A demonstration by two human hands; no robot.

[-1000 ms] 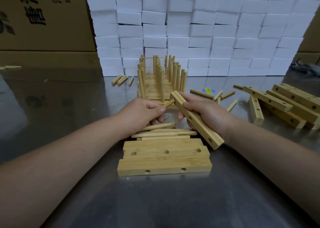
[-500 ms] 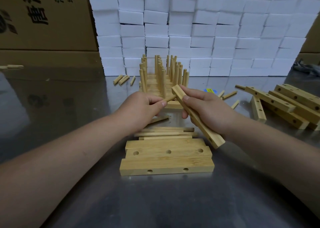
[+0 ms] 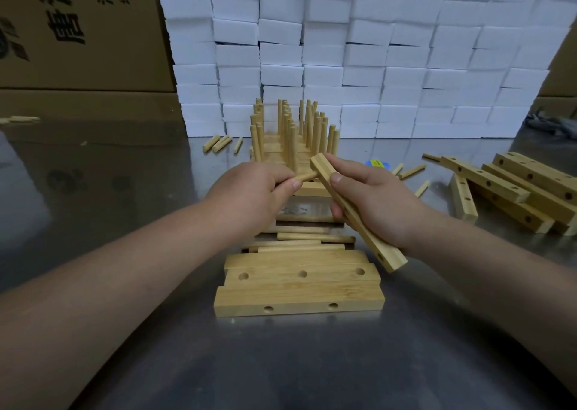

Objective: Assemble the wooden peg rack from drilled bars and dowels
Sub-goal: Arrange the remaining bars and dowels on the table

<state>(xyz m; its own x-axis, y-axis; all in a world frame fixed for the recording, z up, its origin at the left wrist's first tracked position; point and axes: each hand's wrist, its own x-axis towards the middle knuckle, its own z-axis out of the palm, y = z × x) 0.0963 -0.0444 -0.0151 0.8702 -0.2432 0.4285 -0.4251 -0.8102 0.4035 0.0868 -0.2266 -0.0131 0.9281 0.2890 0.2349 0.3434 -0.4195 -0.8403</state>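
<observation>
My right hand [image 3: 374, 203] grips a drilled wooden bar [image 3: 379, 249] that slants from upper left to lower right above the table. My left hand [image 3: 249, 194] pinches a dowel [image 3: 307, 176] whose tip meets the side of the bar near its upper end. Below the hands lie several loose dowels [image 3: 299, 238] and three stacked drilled bars [image 3: 299, 288]. Behind them stand finished bars with upright pegs [image 3: 292, 132].
A pile of drilled bars [image 3: 512, 188] lies at the right on the metal table [image 3: 281, 363]. Loose dowels lie at the back left [image 3: 218, 143] and right of centre [image 3: 412, 172]. A wall of white foam blocks [image 3: 374, 60] and cardboard boxes [image 3: 78, 35] close the back.
Both hands rose slightly with the bar and dowel. The dowel's tip has pushed further against the bar's upper end.
</observation>
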